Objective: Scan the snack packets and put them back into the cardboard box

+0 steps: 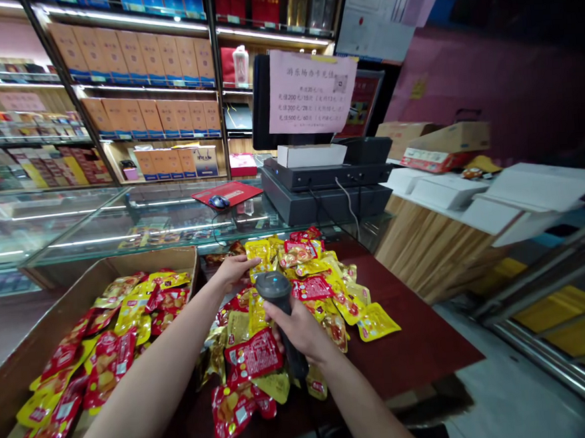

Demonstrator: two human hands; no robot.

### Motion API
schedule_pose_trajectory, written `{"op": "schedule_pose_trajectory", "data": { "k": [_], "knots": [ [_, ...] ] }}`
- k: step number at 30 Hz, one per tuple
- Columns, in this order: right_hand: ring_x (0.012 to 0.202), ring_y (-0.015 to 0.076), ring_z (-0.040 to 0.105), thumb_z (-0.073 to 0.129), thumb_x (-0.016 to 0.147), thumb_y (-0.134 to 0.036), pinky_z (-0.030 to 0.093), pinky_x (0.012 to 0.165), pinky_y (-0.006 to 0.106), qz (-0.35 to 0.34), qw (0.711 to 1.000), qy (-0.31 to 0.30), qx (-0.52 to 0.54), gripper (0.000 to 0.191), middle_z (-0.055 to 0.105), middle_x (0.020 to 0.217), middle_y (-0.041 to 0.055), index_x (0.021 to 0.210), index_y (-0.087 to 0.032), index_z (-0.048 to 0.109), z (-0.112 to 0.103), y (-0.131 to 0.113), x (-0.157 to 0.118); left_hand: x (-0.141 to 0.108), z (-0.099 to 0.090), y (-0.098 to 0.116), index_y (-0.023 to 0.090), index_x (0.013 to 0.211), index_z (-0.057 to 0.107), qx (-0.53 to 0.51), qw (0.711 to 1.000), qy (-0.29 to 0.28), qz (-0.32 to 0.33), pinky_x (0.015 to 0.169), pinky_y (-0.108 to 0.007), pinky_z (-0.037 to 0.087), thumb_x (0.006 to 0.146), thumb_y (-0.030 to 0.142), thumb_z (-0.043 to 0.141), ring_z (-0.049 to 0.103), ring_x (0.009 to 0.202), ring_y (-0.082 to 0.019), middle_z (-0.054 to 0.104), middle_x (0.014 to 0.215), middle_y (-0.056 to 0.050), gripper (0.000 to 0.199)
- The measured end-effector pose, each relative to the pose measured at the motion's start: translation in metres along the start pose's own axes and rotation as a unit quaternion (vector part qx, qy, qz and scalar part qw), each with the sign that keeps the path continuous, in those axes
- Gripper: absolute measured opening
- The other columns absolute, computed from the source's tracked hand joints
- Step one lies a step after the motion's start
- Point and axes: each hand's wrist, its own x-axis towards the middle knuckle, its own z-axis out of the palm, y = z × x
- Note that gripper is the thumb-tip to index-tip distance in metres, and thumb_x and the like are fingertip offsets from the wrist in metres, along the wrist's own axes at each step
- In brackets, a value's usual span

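Note:
My right hand (pixel 297 329) is shut around the black grip of a handheld barcode scanner (pixel 277 300), whose grey head points up and away over the heap. That heap of red and yellow snack packets (pixel 307 288) lies on a dark red counter top (pixel 411 344), right under the scanner. My left hand (pixel 236 269) reaches to the far side of the heap, with its fingertips at a yellow packet (pixel 258 256). I cannot tell if it grips that packet. To its left, more of the same packets (pixel 106 352) lie in a low cardboard box (pixel 145 262).
Behind the counter stands a glass display case (pixel 122 221) holding a mouse on a red mat (pixel 227 194). A black till with a pink notice (pixel 309 91) stands at the back. Shelves of boxed goods rise behind, and white boxes sit on a wooden counter (pixel 434 242) to the right.

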Motion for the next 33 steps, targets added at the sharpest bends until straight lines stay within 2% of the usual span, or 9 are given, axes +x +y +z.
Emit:
{"op": "schedule_pose_trajectory", "data": {
  "k": [5,11,17,20,23,26,28,33],
  "knots": [
    [0.033,0.0078,0.044,0.06,0.082,-0.045,0.039,0.037,0.019,0.0,1.0,-0.004,0.009,0.028,0.05,0.045,-0.0088,0.09,-0.02,0.05,-0.001,0.001,0.0,-0.001,0.001,0.001,0.011,0.083,0.072,0.0,1.0,-0.002,0.001,0.041,-0.018,0.035,0.052,0.034,0.087,0.047,0.043,-0.005,0.062,0.059,-0.001,0.041],
    [0.033,0.0084,0.045,0.06,0.081,-0.048,0.038,0.036,0.02,-0.006,1.0,-0.01,0.004,0.03,0.05,0.045,-0.0077,0.084,-0.02,0.05,-0.002,0.001,0.001,-0.001,0.001,0.0,0.016,0.087,0.073,0.002,1.0,0.001,-0.018,0.052,-0.022,0.046,0.055,0.038,0.084,0.06,0.057,-0.013,0.069,0.067,-0.005,0.041],
    [0.034,0.0081,0.044,0.059,0.082,-0.047,0.039,0.036,0.02,0.0,1.0,-0.002,0.007,0.03,0.051,0.045,-0.0072,0.085,-0.019,0.051,-0.001,-0.003,0.0,-0.001,0.0,-0.001,0.011,0.084,0.072,-0.005,1.0,0.003,0.007,0.039,-0.017,0.034,0.052,0.035,0.087,0.046,0.042,-0.005,0.063,0.059,-0.001,0.042],
    [0.035,0.0083,0.044,0.061,0.081,-0.046,0.039,0.036,0.02,0.003,1.0,0.003,0.019,0.031,0.051,0.046,-0.0076,0.09,-0.019,0.05,-0.001,-0.006,-0.003,0.0,0.0,0.004,0.011,0.085,0.071,-0.013,1.0,0.011,0.013,0.04,-0.017,0.037,0.052,0.035,0.087,0.052,0.045,-0.006,0.067,0.065,-0.004,0.044],
    [0.035,0.0086,0.045,0.062,0.08,-0.047,0.039,0.036,0.02,0.001,1.0,0.002,0.024,0.032,0.051,0.046,-0.0077,0.091,-0.019,0.05,-0.004,-0.009,-0.004,-0.001,-0.005,0.018,0.013,0.09,0.07,-0.035,0.999,0.019,0.024,0.047,-0.02,0.045,0.054,0.036,0.086,0.061,0.055,-0.011,0.071,0.076,-0.007,0.046],
    [0.036,0.0087,0.045,0.063,0.078,-0.049,0.039,0.037,0.02,-0.012,1.0,0.004,0.022,0.034,0.05,0.046,-0.0075,0.087,-0.019,0.051,-0.008,-0.012,-0.003,-0.01,-0.019,0.037,0.016,0.096,0.069,-0.051,0.997,0.046,0.043,0.057,-0.024,0.052,0.058,0.036,0.084,0.067,0.066,-0.015,0.073,0.087,-0.008,0.045],
    [0.036,0.0091,0.045,0.063,0.077,-0.052,0.039,0.037,0.021,-0.024,1.0,-0.013,0.013,0.036,0.05,0.045,-0.007,0.086,-0.019,0.051,-0.009,-0.014,-0.001,-0.021,-0.035,0.049,0.017,0.097,0.069,-0.045,0.995,0.069,0.058,0.059,-0.025,0.053,0.059,0.036,0.083,0.068,0.069,-0.015,0.073,0.089,-0.007,0.045],
    [0.034,0.009,0.045,0.062,0.077,-0.056,0.036,0.035,0.02,-0.047,0.997,-0.064,-0.003,0.04,0.051,0.045,-0.0071,0.087,-0.019,0.049,0.004,-0.024,0.004,-0.069,-0.094,0.066,0.015,0.093,0.07,-0.017,0.987,0.141,0.078,0.059,-0.025,0.053,0.052,0.037,0.086,0.067,0.067,-0.016,0.073,0.084,-0.007,0.049]
  ]
}}
